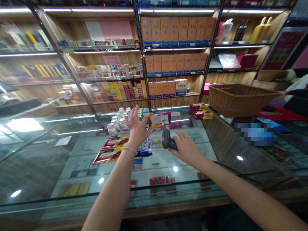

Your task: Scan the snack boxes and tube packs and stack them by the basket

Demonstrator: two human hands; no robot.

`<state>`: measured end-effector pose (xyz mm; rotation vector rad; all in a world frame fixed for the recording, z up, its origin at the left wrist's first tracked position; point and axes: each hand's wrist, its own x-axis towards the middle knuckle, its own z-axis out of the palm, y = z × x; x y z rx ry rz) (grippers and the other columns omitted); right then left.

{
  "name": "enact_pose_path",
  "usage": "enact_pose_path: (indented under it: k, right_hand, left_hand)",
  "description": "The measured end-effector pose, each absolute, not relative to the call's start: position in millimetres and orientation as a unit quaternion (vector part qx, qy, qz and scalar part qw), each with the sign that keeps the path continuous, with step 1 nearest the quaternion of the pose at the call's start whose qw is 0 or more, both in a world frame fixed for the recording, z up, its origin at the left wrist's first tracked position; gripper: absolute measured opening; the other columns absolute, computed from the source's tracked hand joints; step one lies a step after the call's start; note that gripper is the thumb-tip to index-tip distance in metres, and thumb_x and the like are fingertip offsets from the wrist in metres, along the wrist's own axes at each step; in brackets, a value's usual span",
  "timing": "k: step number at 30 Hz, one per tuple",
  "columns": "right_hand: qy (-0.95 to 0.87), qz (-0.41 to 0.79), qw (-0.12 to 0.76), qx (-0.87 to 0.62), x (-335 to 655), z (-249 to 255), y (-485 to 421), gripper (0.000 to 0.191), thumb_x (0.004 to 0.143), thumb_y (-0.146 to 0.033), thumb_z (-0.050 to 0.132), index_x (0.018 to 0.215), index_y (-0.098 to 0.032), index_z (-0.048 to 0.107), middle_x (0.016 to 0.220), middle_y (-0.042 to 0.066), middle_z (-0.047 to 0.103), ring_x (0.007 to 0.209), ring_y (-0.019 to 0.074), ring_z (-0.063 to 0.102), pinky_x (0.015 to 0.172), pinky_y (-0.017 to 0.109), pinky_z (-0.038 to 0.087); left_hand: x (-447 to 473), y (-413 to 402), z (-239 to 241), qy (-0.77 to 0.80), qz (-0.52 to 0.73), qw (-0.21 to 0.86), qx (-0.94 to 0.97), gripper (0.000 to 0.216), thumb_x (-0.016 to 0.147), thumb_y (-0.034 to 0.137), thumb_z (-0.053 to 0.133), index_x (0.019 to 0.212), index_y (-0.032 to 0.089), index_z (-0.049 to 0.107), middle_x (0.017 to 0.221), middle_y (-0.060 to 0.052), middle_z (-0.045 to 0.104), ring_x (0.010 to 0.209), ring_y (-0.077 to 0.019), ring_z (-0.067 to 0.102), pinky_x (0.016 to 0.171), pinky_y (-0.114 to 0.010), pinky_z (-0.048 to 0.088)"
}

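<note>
My left hand (138, 130) pinches the left end of a red and yellow chocolate packet (159, 120) between thumb and index finger, the other fingers spread upward. The side with a white label and barcode faces me. In my right hand (186, 146) is a black handheld barcode scanner (166, 139), its head just below the packet. Two similar chocolate packets (109, 155) lie on the glass counter left of my left wrist. Blue and white packets (145, 147) lie partly hidden behind that wrist. Several small white bottles (113, 129) and green cans (141, 116) stand behind my left hand.
A stack of red and yellow packets (201, 111) lies at the counter's back right. Beside it a wicker basket (243, 99) stands on the side counter. The glass counter (183, 165) has goods beneath it. Shelves with orange boxes (174, 31) line the wall. The scanner's cable trails right.
</note>
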<state>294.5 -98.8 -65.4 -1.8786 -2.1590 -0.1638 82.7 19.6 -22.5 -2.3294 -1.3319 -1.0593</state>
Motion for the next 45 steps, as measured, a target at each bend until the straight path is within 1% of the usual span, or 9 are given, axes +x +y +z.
enact_pose_path:
  k: [4, 7, 10, 13, 16, 19, 21, 28, 45]
  right_hand:
    - [-0.739, -0.041, 0.123, -0.661, 296.6, -57.7, -96.5, 0.027, 0.09, -0.031, 0.062, 0.112, -0.016, 0.069, 0.119, 0.015, 0.07, 0.107, 0.0316, 0.071, 0.084, 0.04, 0.057]
    - [-0.72, -0.037, 0.139, -0.679, 301.4, -50.3, -93.6, 0.028, 0.09, -0.032, 0.06, 0.114, -0.019, 0.067, 0.12, 0.012, 0.071, 0.097, 0.0287, 0.074, 0.07, 0.035, 0.053]
    - [-0.71, -0.033, 0.179, -0.68, 309.4, -39.0, -87.7, 0.035, 0.091, -0.037, 0.059, 0.12, -0.02, 0.065, 0.124, 0.012, 0.072, 0.097, 0.0307, 0.075, 0.069, 0.034, 0.05]
    - [-0.711, 0.0, 0.238, -0.662, 318.9, -26.5, -78.4, 0.038, 0.088, -0.04, 0.061, 0.12, -0.021, 0.065, 0.112, 0.011, 0.077, 0.097, 0.0329, 0.075, 0.073, 0.035, 0.05]
    - [-0.707, 0.09, 0.312, -0.628, 328.1, -19.0, -70.2, 0.034, 0.083, -0.041, 0.065, 0.111, -0.022, 0.065, 0.09, 0.006, 0.076, 0.077, 0.0265, 0.073, 0.066, 0.032, 0.05]
    - [-0.685, 0.243, 0.371, -0.578, 335.3, -19.1, -69.3, 0.034, 0.079, -0.043, 0.066, 0.106, -0.023, 0.063, 0.072, -0.002, 0.067, 0.048, 0.0158, 0.06, 0.048, 0.027, 0.045]
    - [-0.666, 0.315, 0.386, -0.555, 338.8, -21.5, -73.0, 0.035, 0.078, -0.045, 0.065, 0.104, -0.023, 0.062, 0.063, -0.006, 0.06, 0.038, 0.0121, 0.051, 0.041, 0.025, 0.041]
    - [-0.637, 0.396, 0.42, -0.511, 344.6, -23.3, -86.3, 0.033, 0.077, -0.047, 0.068, 0.095, -0.021, 0.059, 0.049, -0.011, 0.05, 0.036, 0.0102, 0.046, 0.041, 0.023, 0.038]
    - [-0.644, 0.387, 0.408, -0.518, 343.5, -18.4, -91.8, 0.029, 0.079, -0.049, 0.064, 0.086, -0.023, 0.054, 0.042, -0.01, 0.049, 0.036, 0.0097, 0.044, 0.042, 0.022, 0.036]
  left_hand:
    - [82.4, 20.5, -24.4, -0.457, -0.367, 0.135, -0.799, 0.068, 0.076, 0.044, 0.091, 0.137, 0.033, 0.064, 0.177, -0.017, 0.019, 0.164, -0.0452, 0.014, 0.125, -0.076, 0.001]
    - [82.3, 22.1, -26.4, -0.461, -0.375, 0.131, -0.793, 0.063, 0.08, 0.049, 0.086, 0.136, 0.031, 0.064, 0.176, -0.019, 0.021, 0.163, -0.0449, 0.016, 0.125, -0.077, 0.002]
    - [82.1, 23.8, -28.4, -0.465, -0.382, 0.133, -0.787, 0.063, 0.081, 0.05, 0.086, 0.136, 0.031, 0.064, 0.175, -0.019, 0.024, 0.163, -0.0438, 0.017, 0.125, -0.076, 0.002]
    - [81.1, 25.2, -29.7, -0.467, -0.391, 0.132, -0.782, 0.066, 0.078, 0.048, 0.089, 0.137, 0.031, 0.064, 0.174, -0.019, 0.026, 0.163, -0.0434, 0.019, 0.127, -0.074, 0.002]
    - [79.3, 26.8, -30.8, -0.474, -0.405, 0.123, -0.772, 0.065, 0.078, 0.048, 0.088, 0.136, 0.033, 0.065, 0.173, -0.018, 0.027, 0.162, -0.0426, 0.02, 0.128, -0.072, 0.004]
    - [76.9, 29.2, -32.1, -0.482, -0.415, 0.112, -0.763, 0.067, 0.077, 0.049, 0.088, 0.137, 0.034, 0.063, 0.173, -0.018, 0.026, 0.162, -0.0421, 0.02, 0.127, -0.074, 0.004]
    - [75.7, 31.0, -33.0, -0.486, -0.415, 0.108, -0.761, 0.07, 0.076, 0.05, 0.089, 0.138, 0.034, 0.062, 0.174, -0.019, 0.024, 0.163, -0.0423, 0.019, 0.126, -0.075, 0.004]
    - [74.8, 33.5, -34.3, -0.493, -0.416, 0.098, -0.758, 0.067, 0.078, 0.05, 0.088, 0.138, 0.032, 0.063, 0.175, -0.019, 0.022, 0.163, -0.0437, 0.018, 0.125, -0.077, 0.006]
    - [73.6, 36.5, -36.5, -0.491, -0.425, 0.096, -0.754, 0.069, 0.077, 0.052, 0.087, 0.139, 0.032, 0.063, 0.174, -0.019, 0.022, 0.163, -0.0448, 0.019, 0.125, -0.077, 0.005]
